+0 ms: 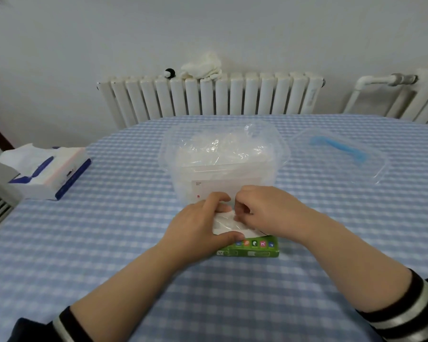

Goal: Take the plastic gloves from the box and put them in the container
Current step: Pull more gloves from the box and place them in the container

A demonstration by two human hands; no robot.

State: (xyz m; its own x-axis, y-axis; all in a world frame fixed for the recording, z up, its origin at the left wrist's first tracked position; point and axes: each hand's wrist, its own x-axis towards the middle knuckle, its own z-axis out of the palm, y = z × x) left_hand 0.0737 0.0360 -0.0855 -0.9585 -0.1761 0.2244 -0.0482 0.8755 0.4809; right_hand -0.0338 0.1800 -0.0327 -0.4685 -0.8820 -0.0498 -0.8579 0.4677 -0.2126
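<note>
Clear plastic gloves lie at the top opening of the green box, whose long axis runs left-right. The right hand pinches them; the left hand grips the box. The container stands just behind, on the checked tablecloth.
</note>
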